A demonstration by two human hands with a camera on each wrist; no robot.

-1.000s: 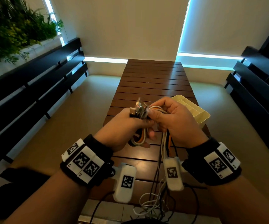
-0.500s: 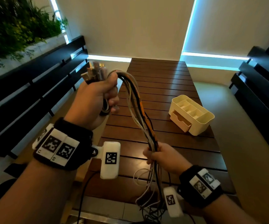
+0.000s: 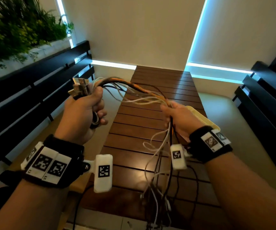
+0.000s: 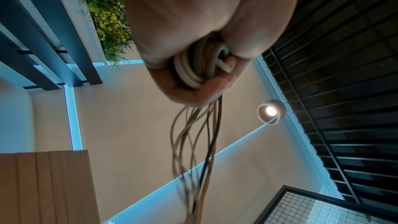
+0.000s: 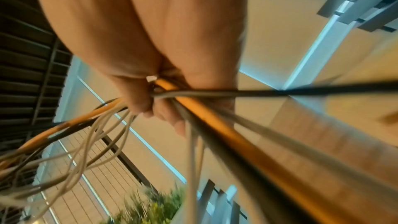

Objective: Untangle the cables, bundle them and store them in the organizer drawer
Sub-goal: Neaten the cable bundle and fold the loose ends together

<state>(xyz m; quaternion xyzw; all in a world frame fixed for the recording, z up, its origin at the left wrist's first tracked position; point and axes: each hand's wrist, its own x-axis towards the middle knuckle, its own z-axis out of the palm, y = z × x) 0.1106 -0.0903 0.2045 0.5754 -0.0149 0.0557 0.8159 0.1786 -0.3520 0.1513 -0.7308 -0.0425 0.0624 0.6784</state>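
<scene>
A bunch of white, black and orange cables (image 3: 139,92) spans between both hands above the wooden table (image 3: 152,130). My left hand (image 3: 87,110) grips the end with the metal plugs (image 3: 80,87) sticking up from the fist; the left wrist view shows the cables (image 4: 193,67) looped inside its curled fingers. My right hand (image 3: 177,117) grips the same bunch farther along, with its fingers (image 5: 137,98) curled round the cables (image 5: 193,106). The loose ends (image 3: 157,193) hang down to the near table edge. The cream organizer (image 3: 203,120) is mostly hidden behind my right hand.
Dark slatted benches (image 3: 34,90) run along the left and right (image 3: 266,103) of the table. A planter with green foliage (image 3: 18,27) sits at the upper left. A lit lamp (image 4: 271,111) shows in the left wrist view.
My right hand has risen and moved right along the bunch, now level with the left. The left hand has dropped slightly. The cables now span sideways instead of hanging down.
</scene>
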